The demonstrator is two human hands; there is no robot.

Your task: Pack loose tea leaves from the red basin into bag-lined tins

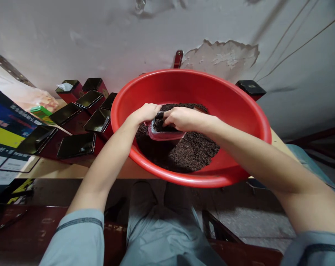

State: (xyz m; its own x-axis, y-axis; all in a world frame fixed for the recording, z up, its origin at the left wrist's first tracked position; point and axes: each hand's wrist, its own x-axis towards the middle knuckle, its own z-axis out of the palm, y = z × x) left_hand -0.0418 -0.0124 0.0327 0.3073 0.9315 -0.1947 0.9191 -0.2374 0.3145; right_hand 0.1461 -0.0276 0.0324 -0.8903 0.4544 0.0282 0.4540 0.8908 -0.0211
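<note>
A large red basin holds a heap of dark brown loose material, like dry tea leaves. Inside it sits a small clear pinkish plastic container, partly filled with the same stuff. My left hand grips the container's left rim, thumb and fingers closed on the edge. Over the container's opening is my right hand, its fingers bent down into the contents. The fingertips are partly hidden, and what they pinch cannot be made out. A small black piece shows between the two hands.
Several dark red tins with black tops crowd the table left of the basin. Another tin stands behind right. A green packet and a printed box lie far left. A peeling wall rises behind.
</note>
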